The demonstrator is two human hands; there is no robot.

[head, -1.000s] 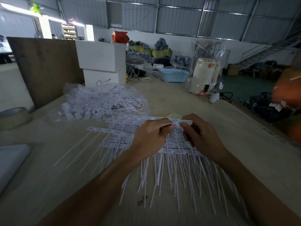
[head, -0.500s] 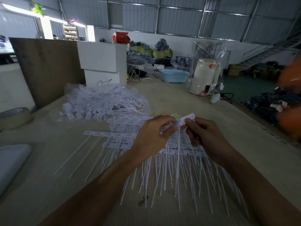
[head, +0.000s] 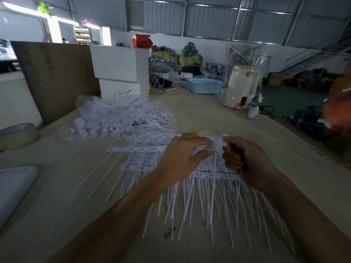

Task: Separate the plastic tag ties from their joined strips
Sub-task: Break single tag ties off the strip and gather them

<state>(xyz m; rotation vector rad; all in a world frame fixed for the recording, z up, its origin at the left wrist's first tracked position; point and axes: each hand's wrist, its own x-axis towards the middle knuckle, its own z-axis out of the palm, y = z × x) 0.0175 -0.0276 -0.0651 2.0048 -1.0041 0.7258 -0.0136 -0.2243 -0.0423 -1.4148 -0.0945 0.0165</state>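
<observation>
Nearest on the wooden table [head: 218, 118], the thin white tails of the joined strips [head: 144, 149] fan out toward the viewer, with a small dark mark on the bare wood just in front of them. Above that fan, the left hand [head: 178, 158] curls its fingers around a bunched strip of tag heads, and the right hand [head: 247, 160] pinches a single tag tie [head: 221, 144] at its head, just beside the left fingertips, so the two hands almost touch over the middle of the heap. The tie's long tail hangs straight down between them. The tag heads carry small printed marks, too blurred to read. At the near left edge lies a pale flat object [head: 13, 188], and farther left a roll of tape [head: 17, 134]. Beyond the hands, a loose pile of separated ties [head: 121, 116] rests on clear plastic. Behind it stand two stacked white boxes [head: 121, 71], the lower one bearing a black scribble that I cannot read as writing, next to a brown board [head: 57, 76]. Farther right sit a light blue basket [head: 205, 86] and a cream kettle [head: 240, 86] under a clear bag. A red bag [head: 141, 40] tops the boxes.
</observation>
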